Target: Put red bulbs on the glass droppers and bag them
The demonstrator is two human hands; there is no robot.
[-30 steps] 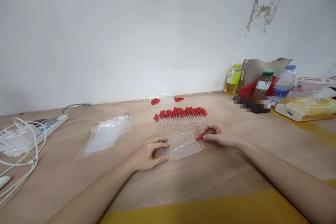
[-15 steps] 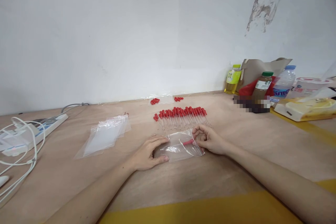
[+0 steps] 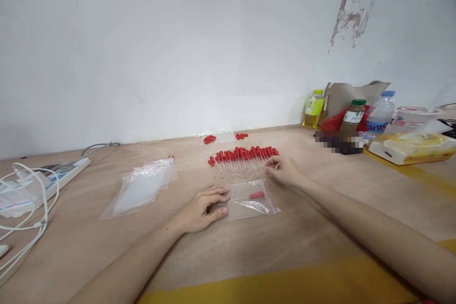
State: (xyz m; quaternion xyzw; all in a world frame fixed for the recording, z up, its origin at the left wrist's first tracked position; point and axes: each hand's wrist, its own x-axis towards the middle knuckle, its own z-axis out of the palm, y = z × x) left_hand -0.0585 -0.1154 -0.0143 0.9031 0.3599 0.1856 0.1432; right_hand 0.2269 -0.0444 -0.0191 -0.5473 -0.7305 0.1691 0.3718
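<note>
A clear zip bag (image 3: 245, 211) lies flat on the table with one dropper (image 3: 256, 195) inside, its red bulb toward the bag's right end. My left hand (image 3: 204, 206) rests on the bag's left end, thumb and fingers apart. Behind the bag is a row of several glass droppers (image 3: 242, 156), red bulbs pointing away from me. At the right end of that row my right hand (image 3: 283, 170) has its fingers curled closed by the thin stems. What sits between those fingertips is too small to make out.
A stack of clear zip bags (image 3: 140, 190) lies to the left. Filled bags (image 3: 223, 137) lie by the wall. On the far left are a power strip (image 3: 76, 169) and white cables (image 3: 44, 199). Bottles (image 3: 351, 121) and a yellow-white packet (image 3: 409, 148) stand at the right.
My right hand has let go of the bag and the dropper and moved away to the row's right end. The bag now lies flatter, the dropper left inside. My left hand has hardly moved.
</note>
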